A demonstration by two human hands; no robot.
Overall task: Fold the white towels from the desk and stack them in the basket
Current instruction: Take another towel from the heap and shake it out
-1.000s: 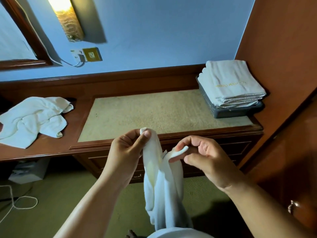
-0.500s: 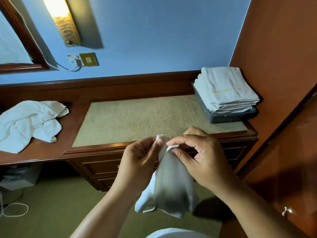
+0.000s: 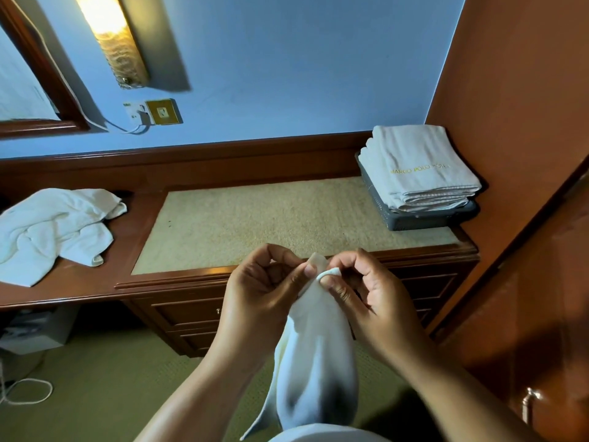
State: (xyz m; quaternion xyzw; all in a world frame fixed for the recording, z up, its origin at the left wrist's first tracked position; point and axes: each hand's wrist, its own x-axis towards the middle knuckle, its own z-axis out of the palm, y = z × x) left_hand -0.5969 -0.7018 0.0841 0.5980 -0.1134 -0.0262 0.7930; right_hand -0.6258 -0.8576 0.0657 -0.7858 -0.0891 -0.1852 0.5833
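A small white towel point(image 3: 314, 355) hangs in front of the desk's front edge. My left hand point(image 3: 261, 291) pinches one top corner and my right hand point(image 3: 369, 295) pinches the other, with the two corners almost touching. A crumpled pile of white towels point(image 3: 54, 231) lies on the left of the wooden desk point(image 3: 95, 282). At the desk's right end stands a dark grey basket point(image 3: 414, 220) holding a stack of folded white towels point(image 3: 420, 167) with gold lettering on top.
The desk has a beige inlay point(image 3: 287, 215) in its middle and drawers point(image 3: 191, 314) below. A wooden wardrobe point(image 3: 526, 186) rises on the right. A lit wall lamp point(image 3: 111, 36), a socket point(image 3: 164, 111) and a mirror frame point(image 3: 41, 122) are on the blue wall. A white cable point(image 3: 28, 390) lies on the carpet.
My hands have moved together, bringing the towel's two top corners close. The hanging towel has doubled up and is shorter than before. The view has shifted slightly.
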